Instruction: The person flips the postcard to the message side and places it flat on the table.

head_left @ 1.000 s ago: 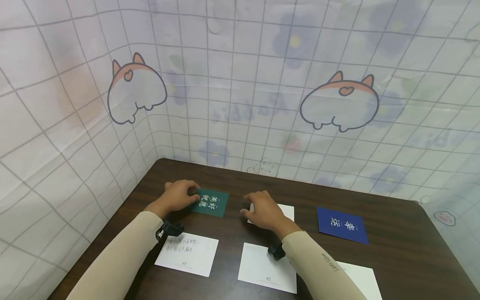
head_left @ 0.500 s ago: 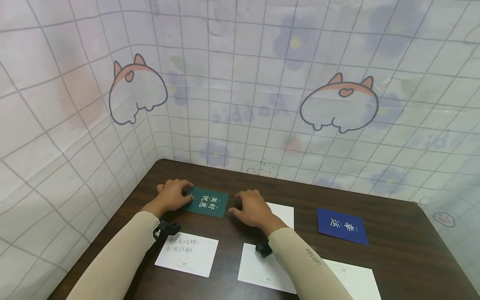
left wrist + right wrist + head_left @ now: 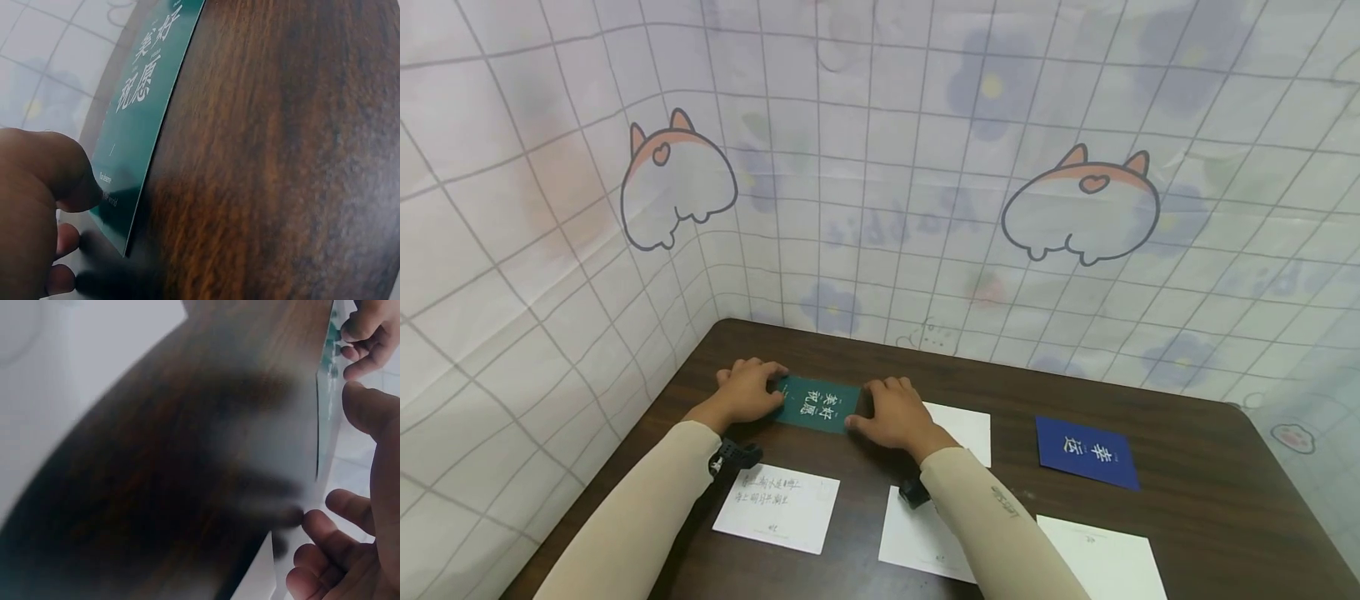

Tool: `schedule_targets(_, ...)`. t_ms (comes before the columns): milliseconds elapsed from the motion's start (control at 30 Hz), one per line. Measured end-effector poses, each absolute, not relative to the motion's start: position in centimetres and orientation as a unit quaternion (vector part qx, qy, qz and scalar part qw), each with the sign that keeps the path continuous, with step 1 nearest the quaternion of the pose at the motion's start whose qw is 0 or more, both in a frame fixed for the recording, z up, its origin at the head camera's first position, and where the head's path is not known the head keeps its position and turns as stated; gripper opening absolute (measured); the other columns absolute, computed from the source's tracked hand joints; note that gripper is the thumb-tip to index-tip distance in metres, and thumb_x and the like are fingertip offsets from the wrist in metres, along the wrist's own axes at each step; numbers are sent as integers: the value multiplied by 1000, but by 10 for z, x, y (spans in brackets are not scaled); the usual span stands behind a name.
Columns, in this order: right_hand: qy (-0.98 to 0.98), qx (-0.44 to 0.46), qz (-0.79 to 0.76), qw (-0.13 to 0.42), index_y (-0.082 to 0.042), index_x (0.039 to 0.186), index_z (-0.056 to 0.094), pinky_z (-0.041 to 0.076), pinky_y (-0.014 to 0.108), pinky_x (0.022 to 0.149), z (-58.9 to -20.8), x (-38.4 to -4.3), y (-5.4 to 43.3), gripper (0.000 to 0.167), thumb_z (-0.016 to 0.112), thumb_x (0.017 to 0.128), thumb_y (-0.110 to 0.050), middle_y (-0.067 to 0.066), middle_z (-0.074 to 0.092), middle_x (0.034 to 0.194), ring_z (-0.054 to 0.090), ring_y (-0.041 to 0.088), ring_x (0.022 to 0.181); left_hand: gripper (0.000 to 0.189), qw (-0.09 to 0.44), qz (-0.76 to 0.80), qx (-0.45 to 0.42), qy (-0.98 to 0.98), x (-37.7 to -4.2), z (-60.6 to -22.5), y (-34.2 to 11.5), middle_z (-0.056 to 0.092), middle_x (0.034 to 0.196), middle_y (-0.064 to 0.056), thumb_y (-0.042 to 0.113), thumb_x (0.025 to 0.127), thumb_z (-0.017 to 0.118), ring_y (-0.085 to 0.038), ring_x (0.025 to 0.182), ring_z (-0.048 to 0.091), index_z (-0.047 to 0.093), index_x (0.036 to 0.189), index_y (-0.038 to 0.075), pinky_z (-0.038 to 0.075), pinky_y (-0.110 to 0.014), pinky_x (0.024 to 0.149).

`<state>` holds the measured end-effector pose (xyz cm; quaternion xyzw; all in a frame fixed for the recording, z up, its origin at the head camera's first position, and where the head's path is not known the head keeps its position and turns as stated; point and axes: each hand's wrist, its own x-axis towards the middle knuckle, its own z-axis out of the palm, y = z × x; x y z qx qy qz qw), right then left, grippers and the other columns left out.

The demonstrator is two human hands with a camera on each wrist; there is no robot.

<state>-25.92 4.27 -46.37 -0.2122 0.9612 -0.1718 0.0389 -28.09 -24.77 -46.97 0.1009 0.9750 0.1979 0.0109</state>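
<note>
A green card [image 3: 816,406] with white characters lies flat on the dark wooden table [image 3: 1000,392], lengthwise between my hands. My left hand [image 3: 743,392] is at its left end, the thumb over the card near that edge; the left wrist view does not settle whether the thumb presses. My right hand [image 3: 895,412] has come to the card's right end, thumb by the near corner and the other fingers at the far corner. Loosely bent, the right fingers [image 3: 325,537] stand apart from the thumb. A white card [image 3: 962,429] is partly hidden behind the right hand.
Nearer me lie a white card with handwriting [image 3: 778,508], another white card [image 3: 917,533] partly under the right forearm, and a third [image 3: 1108,558] at front right. A blue card [image 3: 1086,452] lies to the right. A patterned curtain [image 3: 880,208] borders the table's back and left.
My right hand has moved left from the white card to the green card's right end. My left hand has shifted slightly left, uncovering more of the green card, which stays almost in place.
</note>
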Motion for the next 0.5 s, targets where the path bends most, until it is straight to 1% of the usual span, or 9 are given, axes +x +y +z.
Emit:
schedule_targets(133,963,-204,-172,44,-7,145,54,33,47,113,-466,-263,38,79,67,91,-62,14,54,138,45,32,129,49,14,194,104,975,-281,-468,-247,59,120,-13,24,90,64,-38,111,46,64,138,11,24,-59,86)
schedule_targets(300,965,-197,-167,49,-7,148,51,30,47,113,-468,-265,33,85,67,88,-66,15,51,139,43,32,127,50,20,192,105,976,-282,-468,-247,58,122,-14,25,90,65,-38,111,46,64,138,12,24,-59,85)
schedule_targets(500,967,-188,-165,50,-8,149,50,30,46,113,-470,-266,31,87,68,87,-66,14,50,139,42,31,127,49,25,188,98,977,-283,-470,-248,57,127,-15,25,90,65,-39,115,45,64,138,13,25,-60,86)
